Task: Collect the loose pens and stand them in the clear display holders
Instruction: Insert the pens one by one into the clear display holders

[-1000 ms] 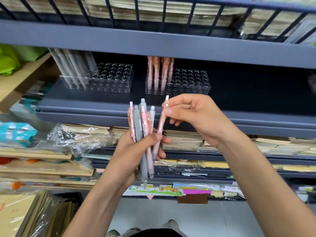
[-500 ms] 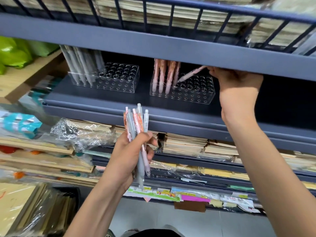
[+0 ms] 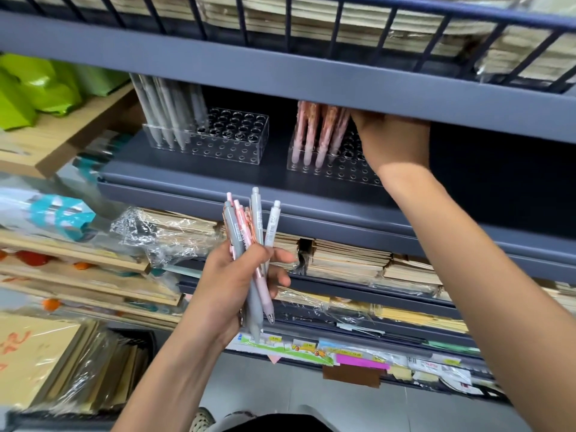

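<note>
I'm facing a blue-grey metal shelf (image 3: 193, 179) crowded with stationery, two clear holders standing on it. The left holder (image 3: 218, 141) keeps grey pens along its left edge; the right holder (image 3: 324, 165) keeps a row of pink pens (image 3: 314, 135), upright and leaning slightly. My right hand (image 3: 394, 140) is up at that right holder, just beside the pink row, arm stretched up and forward, fingers tucked under the shelf lip above. Whether they grip a pen I can't tell. My left hand (image 3: 237, 282) hangs lower, well apart from both holders, closed around a mixed bundle of loose pens (image 3: 249, 244), long axes near vertical, clicker ends up. The right hand is nearer the open holes, so it should do the placing.
</note>
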The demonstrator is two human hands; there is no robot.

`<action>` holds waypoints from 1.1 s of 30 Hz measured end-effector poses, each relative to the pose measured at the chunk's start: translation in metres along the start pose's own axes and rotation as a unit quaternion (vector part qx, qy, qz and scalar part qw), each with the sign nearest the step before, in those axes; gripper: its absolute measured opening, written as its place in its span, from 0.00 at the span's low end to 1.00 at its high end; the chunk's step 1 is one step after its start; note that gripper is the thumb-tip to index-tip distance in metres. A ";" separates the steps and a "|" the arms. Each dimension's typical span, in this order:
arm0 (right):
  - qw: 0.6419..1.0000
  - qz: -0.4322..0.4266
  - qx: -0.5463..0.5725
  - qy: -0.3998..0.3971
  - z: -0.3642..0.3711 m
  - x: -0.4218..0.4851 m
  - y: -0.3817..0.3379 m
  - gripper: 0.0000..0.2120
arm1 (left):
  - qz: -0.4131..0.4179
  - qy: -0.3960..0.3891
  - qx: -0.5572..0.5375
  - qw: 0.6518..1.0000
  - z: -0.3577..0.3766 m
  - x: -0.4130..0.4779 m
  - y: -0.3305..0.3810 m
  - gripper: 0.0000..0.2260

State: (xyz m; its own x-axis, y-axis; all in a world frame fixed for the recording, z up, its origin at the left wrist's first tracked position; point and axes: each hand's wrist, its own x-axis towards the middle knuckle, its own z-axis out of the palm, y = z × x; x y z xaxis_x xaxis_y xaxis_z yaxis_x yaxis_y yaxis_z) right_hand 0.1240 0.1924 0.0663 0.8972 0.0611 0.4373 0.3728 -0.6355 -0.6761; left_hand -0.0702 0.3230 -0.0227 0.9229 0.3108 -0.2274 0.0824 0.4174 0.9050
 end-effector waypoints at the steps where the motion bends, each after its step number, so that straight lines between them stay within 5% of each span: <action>1: 1.000 -0.006 -0.002 0.004 0.001 0.000 -0.001 0.16 | 0.000 0.002 0.000 1.000 -0.002 0.000 0.000 0.06; 19: 0.999 -0.014 -0.006 0.051 0.015 -0.005 0.007 0.17 | -0.010 -0.031 0.017 0.999 -0.020 -0.007 0.009 0.03; 24: 0.990 -0.020 0.089 0.110 0.003 -0.029 -0.003 0.05 | -0.008 -0.051 0.023 0.998 -0.024 -0.006 0.010 0.08; 26: 0.988 -0.023 0.146 0.039 -0.004 -0.054 -0.009 0.04 | -0.006 -0.053 0.027 0.998 -0.024 -0.005 0.011 0.06; 30: 0.945 -0.013 0.198 -0.258 -0.006 -0.094 -0.016 0.03 | -0.006 -0.065 0.040 0.997 -0.018 -0.004 0.010 0.04; 33: 0.925 0.000 0.222 -0.309 -0.003 -0.106 -0.013 0.05 | -0.009 -0.081 0.038 0.996 -0.010 -0.003 0.008 0.05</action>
State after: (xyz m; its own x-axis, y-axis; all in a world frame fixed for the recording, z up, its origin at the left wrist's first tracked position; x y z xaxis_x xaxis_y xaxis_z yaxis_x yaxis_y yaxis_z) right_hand 0.0235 0.1924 0.0306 0.8104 0.5760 0.1076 0.3095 -0.2648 -0.9133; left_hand -0.0763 0.3342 -0.0183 0.9690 0.1595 -0.1889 0.1225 0.3539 0.9272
